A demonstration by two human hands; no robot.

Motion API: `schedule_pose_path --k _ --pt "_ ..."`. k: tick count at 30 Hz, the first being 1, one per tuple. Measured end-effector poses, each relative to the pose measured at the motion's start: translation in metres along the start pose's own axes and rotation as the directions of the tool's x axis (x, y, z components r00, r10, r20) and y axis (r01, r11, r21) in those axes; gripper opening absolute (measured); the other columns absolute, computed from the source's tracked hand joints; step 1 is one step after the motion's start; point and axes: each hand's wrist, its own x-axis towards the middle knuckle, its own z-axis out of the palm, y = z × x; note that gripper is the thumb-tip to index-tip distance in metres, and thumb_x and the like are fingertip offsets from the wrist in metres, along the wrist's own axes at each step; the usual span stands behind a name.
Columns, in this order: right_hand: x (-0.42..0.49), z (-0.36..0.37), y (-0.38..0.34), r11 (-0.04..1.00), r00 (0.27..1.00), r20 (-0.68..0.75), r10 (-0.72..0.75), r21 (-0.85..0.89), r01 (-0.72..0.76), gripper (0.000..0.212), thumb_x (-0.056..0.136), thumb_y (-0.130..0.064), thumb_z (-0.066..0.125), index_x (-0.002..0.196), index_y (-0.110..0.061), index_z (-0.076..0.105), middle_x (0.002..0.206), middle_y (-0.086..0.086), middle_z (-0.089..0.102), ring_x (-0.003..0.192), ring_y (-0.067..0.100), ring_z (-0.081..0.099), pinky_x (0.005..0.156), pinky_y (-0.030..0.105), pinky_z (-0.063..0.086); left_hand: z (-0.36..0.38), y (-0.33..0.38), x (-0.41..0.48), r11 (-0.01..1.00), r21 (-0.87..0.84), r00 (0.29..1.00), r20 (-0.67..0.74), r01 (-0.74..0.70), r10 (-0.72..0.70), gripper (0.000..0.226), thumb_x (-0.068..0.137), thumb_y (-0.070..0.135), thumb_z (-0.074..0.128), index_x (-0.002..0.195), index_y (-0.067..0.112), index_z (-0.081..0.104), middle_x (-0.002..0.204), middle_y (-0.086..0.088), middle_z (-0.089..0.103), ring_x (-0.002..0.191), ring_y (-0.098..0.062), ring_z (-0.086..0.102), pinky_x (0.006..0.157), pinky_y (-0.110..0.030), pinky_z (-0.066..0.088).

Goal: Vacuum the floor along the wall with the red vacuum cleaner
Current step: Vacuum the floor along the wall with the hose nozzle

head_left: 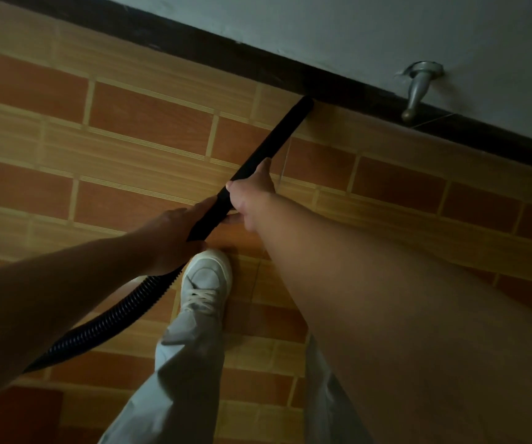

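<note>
Brick-patterned tiles in orange and tan cover the floor [149, 123], which is bordered by a dark skirting board [194, 36] under a pale wall [354, 27]. A black vacuum tube [277, 136] is gripped by both hands. The right hand [251, 195] is wrapped round its middle, with the thumb laid along the top. The left hand [175, 235] is closed round the lower end, where a ribbed black hose [114, 318] is joined and trails off to the lower left. The tube's long axis is slanted from the hands up and to the right, and its far end is set on the floor against the skirting board. A metal door stop [418, 88] is fixed to the wall further right. A white laced shoe [207, 277] is planted just below the hands.
</note>
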Motion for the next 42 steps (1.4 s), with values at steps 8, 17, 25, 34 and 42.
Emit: schedule_pose_path --k 8,17,25,34,42 --pt "0.013 -0.045 0.019 0.992 0.999 -0.022 0.043 0.123 -0.040 0.103 0.100 -0.008 0.061 0.159 -0.047 -0.014 0.145 0.011 0.049 0.117 0.036 0.063 0.091 0.055 0.059 0.018 0.045 0.025 0.995 0.085 0.998 0.035 -0.047 0.044 0.088 0.099 0.022 0.061 0.158 0.049 0.002 0.118 -0.006 0.061 0.081 -0.010 0.059 0.060 -0.024 0.047" --pt "0.021 -0.107 0.030 0.943 0.997 0.014 0.070 0.325 -0.070 0.095 0.105 -0.001 0.048 0.158 -0.049 -0.014 0.146 0.009 0.047 0.090 0.026 0.062 0.066 0.053 0.064 0.015 0.096 0.054 0.959 0.271 0.993 0.100 -0.083 0.057 0.090 0.098 0.029 0.063 0.158 0.049 -0.001 0.126 -0.009 0.062 0.092 -0.021 0.064 0.074 -0.037 0.056" --pt "0.021 -0.156 0.051 0.906 0.997 0.021 0.080 0.416 -0.082 0.098 0.104 0.001 0.050 0.157 -0.052 -0.013 0.147 0.011 0.046 0.113 0.036 0.064 0.077 0.059 0.062 0.037 0.141 0.069 0.949 0.296 0.988 0.134 -0.109 0.072 0.089 0.099 0.030 0.062 0.156 0.055 -0.003 0.126 -0.006 0.063 0.082 -0.014 0.066 0.060 -0.024 0.050" --pt "0.031 -0.211 0.083 0.874 0.996 0.020 0.092 0.477 -0.091 0.099 0.103 0.001 0.052 0.158 -0.052 -0.010 0.149 0.012 0.045 0.118 0.037 0.063 0.079 0.059 0.062 0.070 0.198 0.079 0.940 0.326 0.985 0.166 -0.102 0.050 0.090 0.099 0.028 0.062 0.156 0.055 -0.003 0.117 -0.006 0.065 0.071 -0.012 0.068 0.062 -0.029 0.058" --pt "0.037 -0.261 0.120 0.859 0.995 0.010 0.103 0.504 -0.094 0.099 0.103 0.001 0.052 0.158 -0.051 -0.012 0.151 0.014 0.044 0.119 0.041 0.063 0.076 0.059 0.062 0.101 0.246 0.086 0.936 0.333 0.980 0.192 -0.113 0.050 0.089 0.098 0.027 0.064 0.154 0.058 0.002 0.131 -0.005 0.064 0.072 -0.010 0.068 0.065 -0.031 0.059"
